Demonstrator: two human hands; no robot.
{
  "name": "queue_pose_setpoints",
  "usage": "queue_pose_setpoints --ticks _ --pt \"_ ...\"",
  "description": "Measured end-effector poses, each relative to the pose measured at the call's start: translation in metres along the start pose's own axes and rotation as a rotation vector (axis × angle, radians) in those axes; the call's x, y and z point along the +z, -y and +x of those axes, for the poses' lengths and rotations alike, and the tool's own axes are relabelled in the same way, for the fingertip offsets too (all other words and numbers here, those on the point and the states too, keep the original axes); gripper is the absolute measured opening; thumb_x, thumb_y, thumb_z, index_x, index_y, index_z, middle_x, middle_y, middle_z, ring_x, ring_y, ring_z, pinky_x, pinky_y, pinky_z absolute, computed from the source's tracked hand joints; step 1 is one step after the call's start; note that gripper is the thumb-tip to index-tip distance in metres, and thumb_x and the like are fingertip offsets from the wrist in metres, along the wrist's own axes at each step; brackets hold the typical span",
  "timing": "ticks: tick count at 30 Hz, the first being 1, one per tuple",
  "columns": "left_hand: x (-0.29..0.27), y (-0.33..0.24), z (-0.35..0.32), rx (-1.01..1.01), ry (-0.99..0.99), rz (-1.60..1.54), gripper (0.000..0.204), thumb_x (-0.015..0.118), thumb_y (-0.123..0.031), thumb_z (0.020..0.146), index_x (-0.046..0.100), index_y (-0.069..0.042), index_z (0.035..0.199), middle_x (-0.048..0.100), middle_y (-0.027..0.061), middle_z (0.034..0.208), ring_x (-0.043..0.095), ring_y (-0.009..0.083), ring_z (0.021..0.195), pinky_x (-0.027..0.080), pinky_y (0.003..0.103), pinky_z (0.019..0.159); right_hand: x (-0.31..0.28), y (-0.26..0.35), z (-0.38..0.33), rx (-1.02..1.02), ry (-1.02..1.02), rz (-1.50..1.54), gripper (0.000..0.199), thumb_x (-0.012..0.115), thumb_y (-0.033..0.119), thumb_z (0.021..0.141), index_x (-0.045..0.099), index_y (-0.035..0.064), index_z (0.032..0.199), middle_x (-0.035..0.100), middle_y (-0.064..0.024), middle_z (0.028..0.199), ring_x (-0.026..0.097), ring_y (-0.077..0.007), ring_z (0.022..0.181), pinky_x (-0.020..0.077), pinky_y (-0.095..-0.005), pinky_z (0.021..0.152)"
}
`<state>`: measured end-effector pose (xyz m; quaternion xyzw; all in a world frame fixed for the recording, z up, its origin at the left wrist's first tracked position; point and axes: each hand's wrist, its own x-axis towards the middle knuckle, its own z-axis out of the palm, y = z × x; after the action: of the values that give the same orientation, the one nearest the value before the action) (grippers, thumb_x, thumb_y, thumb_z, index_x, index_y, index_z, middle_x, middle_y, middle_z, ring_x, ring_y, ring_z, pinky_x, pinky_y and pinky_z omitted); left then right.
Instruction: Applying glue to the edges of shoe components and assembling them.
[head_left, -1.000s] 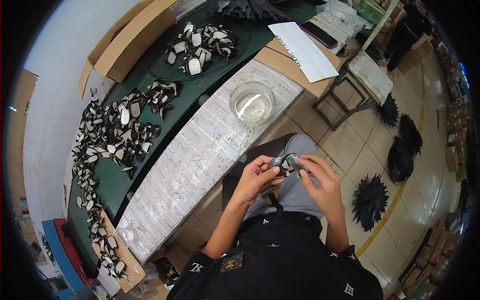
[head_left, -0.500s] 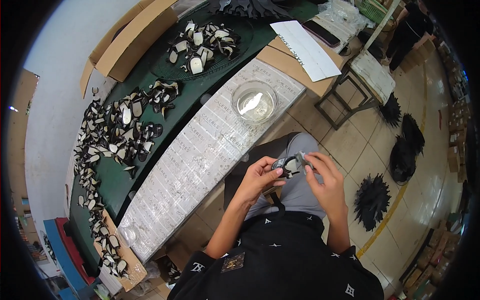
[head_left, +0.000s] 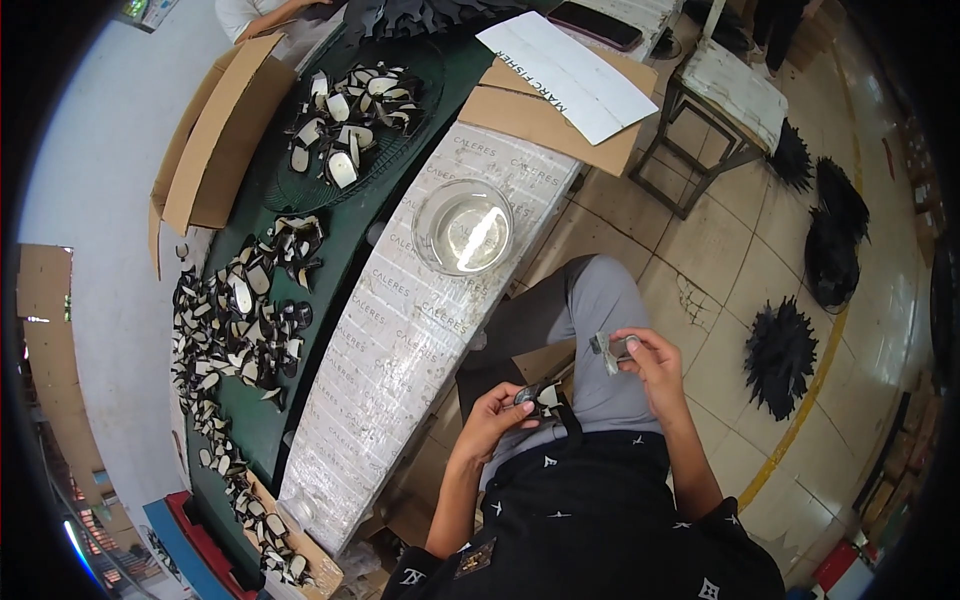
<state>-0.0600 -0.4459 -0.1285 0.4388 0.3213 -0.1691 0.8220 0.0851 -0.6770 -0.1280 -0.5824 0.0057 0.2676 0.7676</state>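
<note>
My left hand [head_left: 497, 413] pinches a small black-and-white cut piece [head_left: 541, 398] over my lap. Held a little apart to the right, my right hand [head_left: 652, 358] grips a small grey piece [head_left: 610, 350] at its fingertips. Both hands hover above my grey-trousered knee, just off the edge of the long white printed strip [head_left: 400, 340] on the bench. A clear glass bowl [head_left: 462, 227] stands on that strip, ahead of my hands.
Heaps of black-and-white cut pieces [head_left: 240, 320] lie on the dark green bench [head_left: 330, 230], more on a round dark tray [head_left: 345, 120]. Cardboard boxes [head_left: 215, 140] and a white sheet [head_left: 580, 75] sit at the back. A stool [head_left: 720, 100] and black piles [head_left: 780, 355] stand on the tiled floor.
My hands were together on one item in front of me. Now they have drawn apart, each holding a separate piece, the left lower and nearer my body.
</note>
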Motion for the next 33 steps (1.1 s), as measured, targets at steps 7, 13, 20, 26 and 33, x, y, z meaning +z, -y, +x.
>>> queue_pose_setpoints --ticks 7,13,20,26,33 --pt "0.002 -0.001 0.010 0.012 0.015 -0.024 0.015 0.063 -0.005 0.090 0.057 -0.004 0.103 0.062 0.0022 0.098 0.060 0.0089 0.088 0.056 0.027 0.080 -0.015 -0.072 0.023 0.218 0.008 0.226 0.024 0.053 0.014 0.095 0.062 -0.0009 0.111 0.065 -0.0090 0.104 0.062 -0.0145 0.090 0.0521 -0.0286 0.072" --pt "0.007 -0.001 0.012 0.019 0.041 -0.032 0.017 0.063 -0.005 0.090 0.057 -0.003 0.105 0.062 0.0029 0.101 0.060 0.0089 0.091 0.055 0.026 0.081 -0.024 -0.073 0.040 0.249 -0.047 0.342 0.023 0.053 0.013 0.094 0.061 -0.0026 0.108 0.065 -0.0118 0.101 0.064 -0.0199 0.085 0.0550 -0.0379 0.074" --pt "0.012 0.005 0.013 0.019 0.055 -0.061 0.018 0.063 -0.006 0.090 0.057 -0.002 0.107 0.062 0.0034 0.102 0.060 0.0091 0.092 0.054 0.026 0.080 -0.016 -0.076 0.039 0.237 -0.053 0.329 0.023 0.052 0.013 0.094 0.059 -0.0032 0.109 0.064 -0.0131 0.100 0.064 -0.0214 0.083 0.0560 -0.0402 0.073" --pt "0.017 -0.002 0.008 0.073 0.077 -0.079 0.019 0.063 -0.005 0.090 0.057 -0.002 0.108 0.063 0.0038 0.102 0.061 0.0103 0.094 0.054 0.025 0.081 -0.014 -0.079 0.044 0.242 -0.023 0.334 0.023 0.052 0.012 0.095 0.059 -0.0054 0.109 0.064 -0.0142 0.099 0.064 -0.0219 0.081 0.0558 -0.0407 0.073" --pt "0.005 -0.082 -0.019 0.249 0.228 0.110 0.024 0.066 -0.004 0.088 0.057 0.000 0.109 0.064 0.0035 0.098 0.062 0.0089 0.089 0.051 0.023 0.080 -0.017 -0.088 0.042 0.200 -0.030 0.304 0.024 0.051 0.013 0.095 0.058 -0.0045 0.110 0.064 -0.0132 0.098 0.064 -0.0218 0.081 0.0564 -0.0396 0.071"
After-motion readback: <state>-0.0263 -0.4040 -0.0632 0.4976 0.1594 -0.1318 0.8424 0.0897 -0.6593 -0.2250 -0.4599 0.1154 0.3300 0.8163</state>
